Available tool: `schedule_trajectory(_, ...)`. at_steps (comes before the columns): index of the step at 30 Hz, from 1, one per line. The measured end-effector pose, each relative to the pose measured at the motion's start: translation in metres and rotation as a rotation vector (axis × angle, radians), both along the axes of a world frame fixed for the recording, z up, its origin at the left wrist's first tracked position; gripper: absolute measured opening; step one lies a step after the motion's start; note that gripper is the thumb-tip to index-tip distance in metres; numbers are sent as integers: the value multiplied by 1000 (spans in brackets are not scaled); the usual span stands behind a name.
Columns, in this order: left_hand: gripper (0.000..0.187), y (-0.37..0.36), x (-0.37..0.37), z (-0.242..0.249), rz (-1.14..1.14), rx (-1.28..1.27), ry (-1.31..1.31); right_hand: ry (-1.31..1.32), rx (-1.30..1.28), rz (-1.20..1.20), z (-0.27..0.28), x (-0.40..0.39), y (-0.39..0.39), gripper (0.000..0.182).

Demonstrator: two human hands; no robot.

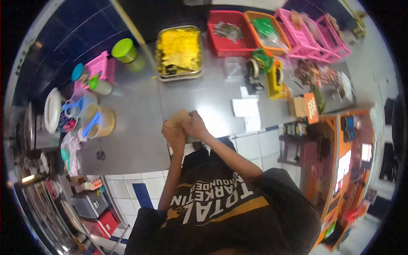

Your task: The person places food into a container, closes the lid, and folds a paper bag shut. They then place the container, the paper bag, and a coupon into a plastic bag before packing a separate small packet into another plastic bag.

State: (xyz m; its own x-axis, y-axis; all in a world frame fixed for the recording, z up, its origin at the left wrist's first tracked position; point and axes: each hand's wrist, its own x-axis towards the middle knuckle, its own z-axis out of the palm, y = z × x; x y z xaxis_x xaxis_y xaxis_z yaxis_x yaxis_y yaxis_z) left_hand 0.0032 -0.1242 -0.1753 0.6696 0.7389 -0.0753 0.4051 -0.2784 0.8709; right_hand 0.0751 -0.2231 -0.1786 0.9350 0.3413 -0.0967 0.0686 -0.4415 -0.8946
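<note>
A small flat tan piece that looks like brown paper (178,118) is held between both hands over the front edge of the steel table (131,146). My left hand (173,135) grips its left side with curled fingers. On its right side, my right hand (196,126) is closed with the fingertips against it. Whether it is a bag or a sheet cannot be made out. Beyond the hands stands a metal tray of yellow food (179,49), with a dark utensil at its near end. White papers (246,111) lie to the right of my hands.
At left are a jug with a blue handle (100,123), scissors (100,154), a green-lidded jar (101,86) and a green tub (124,50). Back right holds a red bin (231,49), an orange bin (272,46), pink baskets (304,46), a yellow tape dispenser (274,85) and an orange box (311,108).
</note>
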Motion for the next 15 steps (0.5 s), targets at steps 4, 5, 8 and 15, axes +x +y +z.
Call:
schedule_trajectory(4, 56, -12, 0, 19, -195, -181, -129, -96, 33, -150, 12, -11, -27, 57)
schedule_trajectory(5, 56, -22, -1, 23, -213, -329, -223, -123, 46, -154, 24, -12, -37, 56)
schedule_trajectory(8, 54, -54, 5, 63, -307, -329, -280, 172, 401, -299, 75, -18, -69, 57)
schedule_trajectory(15, 52, -175, 46, 114, -635, -215, -457, -245, 209, -455, 158, -21, -195, 51)
